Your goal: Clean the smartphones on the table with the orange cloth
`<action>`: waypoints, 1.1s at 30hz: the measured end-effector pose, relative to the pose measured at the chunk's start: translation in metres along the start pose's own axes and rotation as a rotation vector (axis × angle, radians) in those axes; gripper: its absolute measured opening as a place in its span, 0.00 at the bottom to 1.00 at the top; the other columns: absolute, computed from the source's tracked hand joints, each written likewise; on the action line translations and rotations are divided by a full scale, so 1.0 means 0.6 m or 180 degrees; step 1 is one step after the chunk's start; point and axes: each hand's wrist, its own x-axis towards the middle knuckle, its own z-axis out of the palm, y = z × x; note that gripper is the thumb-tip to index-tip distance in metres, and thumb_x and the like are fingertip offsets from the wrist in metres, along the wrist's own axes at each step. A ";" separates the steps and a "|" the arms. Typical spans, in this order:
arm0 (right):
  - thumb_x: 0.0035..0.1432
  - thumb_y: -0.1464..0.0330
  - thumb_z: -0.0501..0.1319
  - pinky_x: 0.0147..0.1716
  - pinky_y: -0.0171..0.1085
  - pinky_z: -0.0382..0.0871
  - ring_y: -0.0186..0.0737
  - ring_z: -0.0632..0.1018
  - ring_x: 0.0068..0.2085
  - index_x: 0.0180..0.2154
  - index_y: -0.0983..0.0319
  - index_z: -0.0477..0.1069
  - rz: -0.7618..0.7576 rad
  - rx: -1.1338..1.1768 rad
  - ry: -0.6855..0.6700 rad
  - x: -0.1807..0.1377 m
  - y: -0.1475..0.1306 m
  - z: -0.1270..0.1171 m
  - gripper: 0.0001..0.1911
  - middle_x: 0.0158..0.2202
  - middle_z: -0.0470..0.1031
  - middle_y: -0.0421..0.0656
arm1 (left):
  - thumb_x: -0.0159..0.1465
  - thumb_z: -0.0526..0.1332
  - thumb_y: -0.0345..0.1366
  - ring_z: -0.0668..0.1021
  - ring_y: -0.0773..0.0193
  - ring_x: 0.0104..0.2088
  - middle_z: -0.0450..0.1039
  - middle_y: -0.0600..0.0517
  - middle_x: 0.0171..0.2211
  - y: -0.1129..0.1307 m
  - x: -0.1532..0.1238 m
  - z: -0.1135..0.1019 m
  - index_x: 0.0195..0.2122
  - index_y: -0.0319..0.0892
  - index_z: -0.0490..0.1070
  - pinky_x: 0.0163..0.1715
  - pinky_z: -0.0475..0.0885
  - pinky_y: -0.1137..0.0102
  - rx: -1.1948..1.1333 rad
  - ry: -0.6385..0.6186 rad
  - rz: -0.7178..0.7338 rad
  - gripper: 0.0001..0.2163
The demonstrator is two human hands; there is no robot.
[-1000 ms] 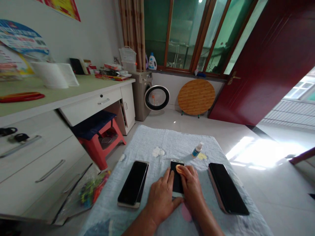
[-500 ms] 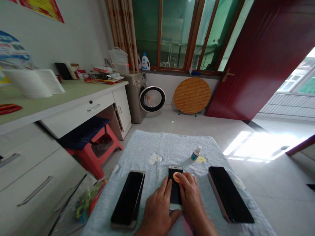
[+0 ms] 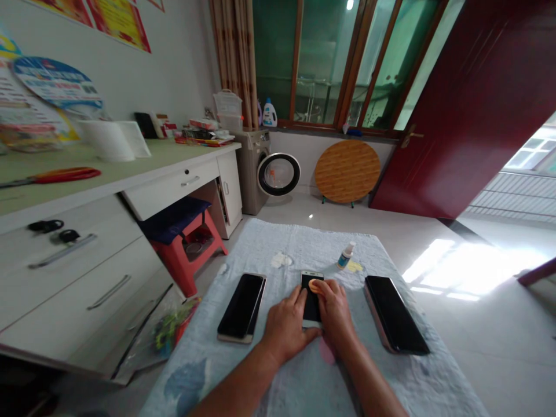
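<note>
A small white-framed phone (image 3: 311, 294) lies face up in the middle of a pale blue cloth (image 3: 304, 243). My left hand (image 3: 286, 327) rests flat along the phone's left edge, fingers stretched out and steadying it. My right hand (image 3: 335, 310) presses a small round orange pad (image 3: 314, 285) onto the top of the screen with its fingertips. A large dark phone (image 3: 242, 306) lies to the left and another (image 3: 394, 320) to the right, both apart from my hands.
A small spray bottle (image 3: 346, 255), a yellow scrap (image 3: 355, 266) and white cotton pads (image 3: 281, 260) lie beyond the phones. A white desk with drawers (image 3: 108, 231), a red stool (image 3: 185, 234) and a bag of coloured items (image 3: 171, 330) stand left. A dark red door (image 3: 469, 110) is open at right.
My head has shifted, so the view swings left then back. Both hands stay on the small phone, the orange pad still near the top of the screen.
</note>
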 end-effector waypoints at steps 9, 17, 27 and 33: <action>0.61 0.74 0.52 0.44 0.40 0.65 0.42 0.69 0.41 0.46 0.57 0.74 -0.0026 -0.0098 0.0031 -0.002 0.008 0.006 0.16 0.41 0.71 0.45 | 0.51 0.66 0.54 0.73 0.48 0.54 0.59 0.45 0.63 -0.003 0.002 0.000 0.63 0.44 0.56 0.53 0.68 0.59 -0.0018 0.0133 0.0103 0.40; 0.60 0.74 0.53 0.42 0.39 0.66 0.42 0.70 0.40 0.45 0.56 0.74 -0.0027 -0.0061 0.0150 0.000 0.008 0.010 0.16 0.40 0.72 0.45 | 0.52 0.65 0.51 0.71 0.48 0.57 0.56 0.43 0.65 -0.004 0.002 0.008 0.64 0.42 0.55 0.55 0.66 0.60 0.0041 0.0125 0.0118 0.41; 0.60 0.74 0.52 0.43 0.39 0.65 0.42 0.69 0.41 0.45 0.57 0.74 0.0049 -0.0046 0.0082 -0.001 -0.001 0.004 0.16 0.40 0.72 0.45 | 0.55 0.63 0.51 0.68 0.50 0.59 0.53 0.45 0.66 -0.001 0.001 -0.004 0.65 0.43 0.54 0.57 0.64 0.60 0.0005 -0.0020 0.0110 0.39; 0.53 0.77 0.54 0.41 0.38 0.61 0.41 0.68 0.38 0.35 0.59 0.77 -0.0042 -0.0039 -0.0176 0.000 -0.017 -0.017 0.15 0.35 0.71 0.44 | 0.55 0.63 0.51 0.70 0.50 0.57 0.55 0.44 0.66 -0.006 0.003 -0.001 0.64 0.44 0.55 0.56 0.66 0.61 -0.0032 -0.0029 0.0160 0.38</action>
